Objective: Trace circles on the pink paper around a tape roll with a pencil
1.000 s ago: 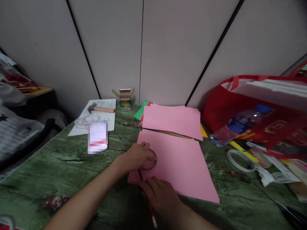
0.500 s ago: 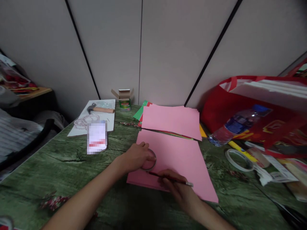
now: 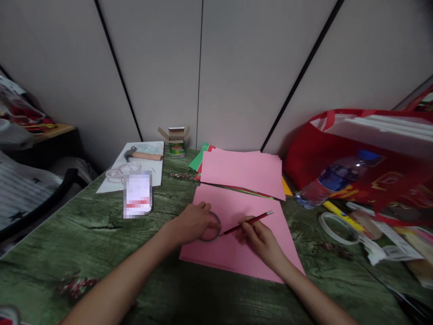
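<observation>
On a pink sheet of paper (image 3: 237, 262), my left hand (image 3: 193, 223) holds down a thin dark-rimmed ring (image 3: 219, 231), its fingers bent over the left and upper part of the rim. Pink shows through the ring's middle. A red and dark pencil (image 3: 262, 217) is pinched in my right hand (image 3: 259, 238), slanting up to the right. Its point touches or nearly touches the lower right of the rim. Behind the sheet lies a stack of pink paper (image 3: 241, 174), with green and red sheets (image 3: 202, 158) sticking out at its left.
Left stand a phone (image 3: 138, 194), a hammer (image 3: 147, 155) on a white board and a small open box (image 3: 177, 149). Right are a plastic bottle (image 3: 334, 180), a roll of tape (image 3: 333, 230), a yellow marker (image 3: 341, 214) and a red bag (image 3: 304, 149). A grey wall closes the back.
My right hand has moved up, and the pencil has swung from pointing left along the ring's bottom to its lower right side. My left hand and the ring have stayed in place.
</observation>
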The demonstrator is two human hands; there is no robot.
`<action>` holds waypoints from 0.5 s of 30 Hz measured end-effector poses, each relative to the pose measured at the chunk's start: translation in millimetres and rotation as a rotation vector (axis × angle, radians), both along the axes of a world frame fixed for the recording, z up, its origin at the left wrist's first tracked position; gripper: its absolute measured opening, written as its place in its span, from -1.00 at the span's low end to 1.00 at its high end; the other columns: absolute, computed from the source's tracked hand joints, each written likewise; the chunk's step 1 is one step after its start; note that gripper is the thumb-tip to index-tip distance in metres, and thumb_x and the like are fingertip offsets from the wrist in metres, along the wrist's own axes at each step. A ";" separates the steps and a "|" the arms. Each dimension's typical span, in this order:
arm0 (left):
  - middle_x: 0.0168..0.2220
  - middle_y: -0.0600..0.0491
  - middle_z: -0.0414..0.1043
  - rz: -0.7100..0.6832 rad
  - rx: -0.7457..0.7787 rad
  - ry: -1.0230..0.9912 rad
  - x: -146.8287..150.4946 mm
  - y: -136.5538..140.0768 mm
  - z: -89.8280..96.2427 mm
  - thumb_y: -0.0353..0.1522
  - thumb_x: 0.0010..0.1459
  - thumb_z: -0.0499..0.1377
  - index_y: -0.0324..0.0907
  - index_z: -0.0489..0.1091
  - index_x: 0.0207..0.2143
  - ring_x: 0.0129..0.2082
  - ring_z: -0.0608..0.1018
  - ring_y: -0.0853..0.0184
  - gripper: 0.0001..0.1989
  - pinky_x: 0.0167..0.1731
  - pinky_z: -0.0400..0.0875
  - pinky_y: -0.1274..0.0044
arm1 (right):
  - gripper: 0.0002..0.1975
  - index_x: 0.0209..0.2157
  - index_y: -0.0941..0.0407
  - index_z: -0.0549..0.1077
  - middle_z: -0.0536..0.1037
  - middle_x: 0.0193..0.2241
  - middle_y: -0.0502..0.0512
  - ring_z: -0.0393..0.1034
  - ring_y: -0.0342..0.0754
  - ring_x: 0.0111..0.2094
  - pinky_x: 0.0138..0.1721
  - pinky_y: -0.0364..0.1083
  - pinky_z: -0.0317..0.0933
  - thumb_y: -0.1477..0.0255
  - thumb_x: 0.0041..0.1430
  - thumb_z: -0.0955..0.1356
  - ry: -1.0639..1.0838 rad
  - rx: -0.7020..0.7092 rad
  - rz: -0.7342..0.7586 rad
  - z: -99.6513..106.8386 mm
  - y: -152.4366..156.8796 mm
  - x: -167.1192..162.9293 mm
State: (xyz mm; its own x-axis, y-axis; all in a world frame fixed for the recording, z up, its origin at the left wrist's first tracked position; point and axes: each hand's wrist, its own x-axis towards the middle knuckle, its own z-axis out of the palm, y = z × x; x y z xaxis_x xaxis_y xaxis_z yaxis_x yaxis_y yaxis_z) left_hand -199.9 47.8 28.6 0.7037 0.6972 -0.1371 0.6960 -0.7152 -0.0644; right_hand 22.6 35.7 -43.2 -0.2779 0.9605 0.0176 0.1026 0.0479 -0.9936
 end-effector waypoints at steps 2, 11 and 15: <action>-0.30 -0.05 0.34 0.001 0.004 -0.008 -0.2 -0.1 -0.1 -0.43 0.22 0.06 0.15 0.40 -0.03 -0.30 0.39 0.24 -0.65 -0.45 0.23 0.56 | -0.57 -0.26 0.16 0.32 0.50 -0.55 0.06 0.38 -0.11 -0.56 -0.51 -0.11 0.31 0.04 0.15 0.26 0.009 0.007 -0.025 -0.3 3.6 -0.2; -0.23 -0.07 0.36 0.057 -0.078 -0.028 -4.4 5.3 2.6 -0.49 0.10 0.14 0.05 0.33 0.05 -0.24 0.43 0.23 -0.54 -0.39 0.30 0.53 | -0.68 -0.25 0.15 0.40 0.51 -0.48 0.10 0.43 -0.08 -0.49 -0.51 -0.11 0.34 0.17 0.18 0.30 0.116 0.151 -0.195 10.6 -9.5 -5.1; -0.18 -0.05 0.44 0.158 -0.174 -0.146 -16.1 16.0 -3.2 -0.55 0.09 0.09 -0.03 0.18 0.18 -0.23 0.49 0.27 -0.41 -0.30 0.33 0.52 | -0.74 -0.18 0.14 0.43 0.55 -0.35 0.16 0.46 -0.08 -0.41 -0.44 -0.11 0.36 0.27 0.26 0.24 0.014 0.240 -0.107 12.6 -17.6 -12.4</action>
